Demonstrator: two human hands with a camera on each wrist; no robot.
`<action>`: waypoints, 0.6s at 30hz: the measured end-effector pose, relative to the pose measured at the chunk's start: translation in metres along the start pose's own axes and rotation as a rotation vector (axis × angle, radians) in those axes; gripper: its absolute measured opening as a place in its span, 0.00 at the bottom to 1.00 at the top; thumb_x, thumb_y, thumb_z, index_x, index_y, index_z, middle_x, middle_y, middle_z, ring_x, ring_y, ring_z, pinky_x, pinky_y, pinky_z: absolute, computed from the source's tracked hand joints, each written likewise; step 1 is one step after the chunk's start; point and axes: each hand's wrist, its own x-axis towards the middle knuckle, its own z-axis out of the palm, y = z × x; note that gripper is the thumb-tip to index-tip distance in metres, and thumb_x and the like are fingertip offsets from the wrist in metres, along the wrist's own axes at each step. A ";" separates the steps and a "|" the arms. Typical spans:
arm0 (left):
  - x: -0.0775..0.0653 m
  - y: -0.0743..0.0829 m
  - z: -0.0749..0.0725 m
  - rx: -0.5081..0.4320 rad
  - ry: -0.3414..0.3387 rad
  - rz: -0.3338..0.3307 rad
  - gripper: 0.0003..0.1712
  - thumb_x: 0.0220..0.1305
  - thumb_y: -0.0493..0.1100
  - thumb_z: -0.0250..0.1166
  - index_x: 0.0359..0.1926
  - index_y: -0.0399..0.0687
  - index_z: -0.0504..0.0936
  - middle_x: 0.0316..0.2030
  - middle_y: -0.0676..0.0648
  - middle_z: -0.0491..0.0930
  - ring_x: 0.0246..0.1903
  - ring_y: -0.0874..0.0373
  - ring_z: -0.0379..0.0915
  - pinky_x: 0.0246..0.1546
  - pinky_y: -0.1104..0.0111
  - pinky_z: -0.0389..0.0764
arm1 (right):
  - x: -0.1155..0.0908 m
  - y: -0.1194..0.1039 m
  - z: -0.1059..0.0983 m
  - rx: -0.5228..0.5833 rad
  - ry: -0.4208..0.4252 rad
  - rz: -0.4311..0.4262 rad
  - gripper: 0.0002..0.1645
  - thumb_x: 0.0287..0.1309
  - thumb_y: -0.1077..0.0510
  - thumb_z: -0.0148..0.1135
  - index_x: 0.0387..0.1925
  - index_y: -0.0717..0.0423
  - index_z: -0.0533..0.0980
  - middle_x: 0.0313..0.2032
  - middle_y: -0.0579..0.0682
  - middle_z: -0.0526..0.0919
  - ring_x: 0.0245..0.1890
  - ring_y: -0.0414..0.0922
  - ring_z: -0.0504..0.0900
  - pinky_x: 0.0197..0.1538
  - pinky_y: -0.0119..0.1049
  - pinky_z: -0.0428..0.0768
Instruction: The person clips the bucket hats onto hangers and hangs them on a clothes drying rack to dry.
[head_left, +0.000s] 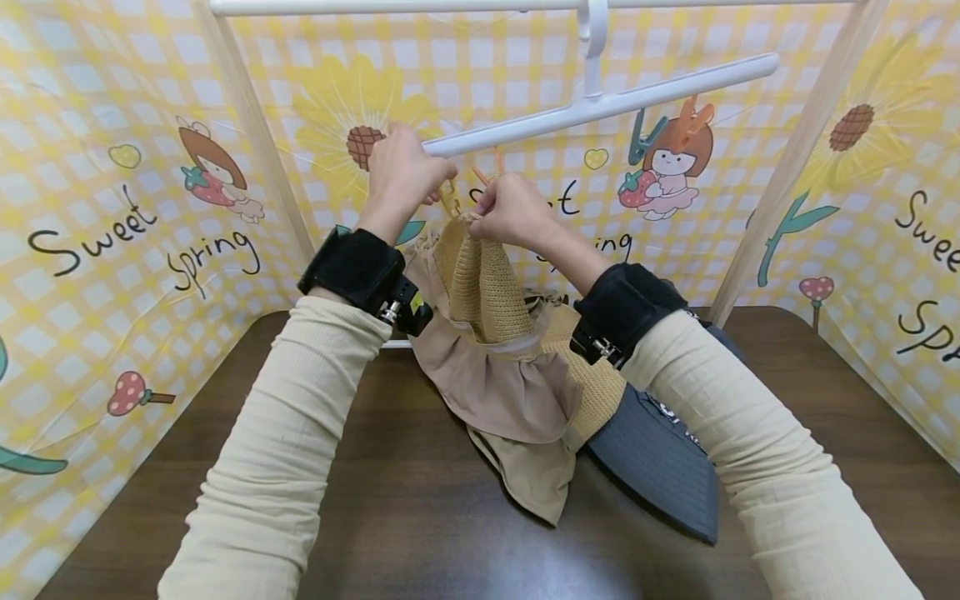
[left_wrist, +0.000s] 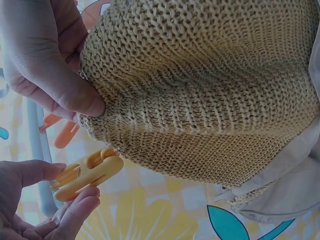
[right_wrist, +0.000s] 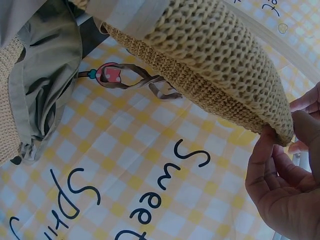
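A straw-coloured knitted sun hat [head_left: 491, 292] with a beige cloth brim hangs by its crown from my right hand [head_left: 513, 208]. In the left wrist view, the thumb and fingers of the right hand [left_wrist: 55, 60] pinch the crown's top. My left hand [head_left: 405, 171] pinches a yellow clothes peg [left_wrist: 90, 172] between thumb and fingers. The peg's tip is right at the crown's edge. Just above both hands is the low left end of a tilted white hanger [head_left: 525, 125]. In the right wrist view, the right hand [right_wrist: 280, 185] grips the crown's tip.
The hanger hangs from a white rail [head_left: 412, 7] on wooden posts. A teal peg [head_left: 647, 137] and an orange peg [head_left: 688, 121] are on its right side. Another woven hat [head_left: 592, 375] and a dark grey brim [head_left: 652, 467] lie on the brown table [head_left: 375, 517].
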 end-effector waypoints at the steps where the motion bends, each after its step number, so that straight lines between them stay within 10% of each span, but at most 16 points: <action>1: 0.000 0.000 0.000 0.006 0.002 0.008 0.29 0.58 0.50 0.61 0.56 0.38 0.70 0.26 0.51 0.76 0.13 0.67 0.70 0.19 0.75 0.74 | 0.000 0.000 0.000 -0.001 0.000 -0.002 0.11 0.50 0.61 0.62 0.36 0.62 0.81 0.37 0.54 0.83 0.31 0.43 0.76 0.35 0.29 0.73; 18: -0.003 0.001 -0.006 0.080 -0.005 0.059 0.13 0.58 0.50 0.61 0.33 0.44 0.81 0.05 0.60 0.68 0.09 0.68 0.69 0.23 0.75 0.69 | -0.001 -0.006 0.004 -0.021 0.048 -0.040 0.10 0.49 0.61 0.63 0.34 0.61 0.83 0.34 0.56 0.86 0.28 0.42 0.78 0.32 0.28 0.73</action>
